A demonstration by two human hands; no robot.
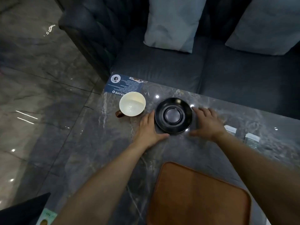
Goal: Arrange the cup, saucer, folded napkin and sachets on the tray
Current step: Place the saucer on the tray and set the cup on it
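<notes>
Worktop first, then the brown tray, bare, nearer than the fingers. Black saucer sits between both spread hands: left hand touching its rim, right hand just beside, fingers open, likely framing it for lifting. Cup left of the left fingers; sachets beyond the right wrist.

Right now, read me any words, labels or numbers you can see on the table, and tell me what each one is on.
No text can be read here.
Blue card at the table's far corner: upside-down white print and a round logo, too small and blurred.
Two sachets at the right: faint marks, unreadable.
Green packet at the bottom left: blurred.
</notes>
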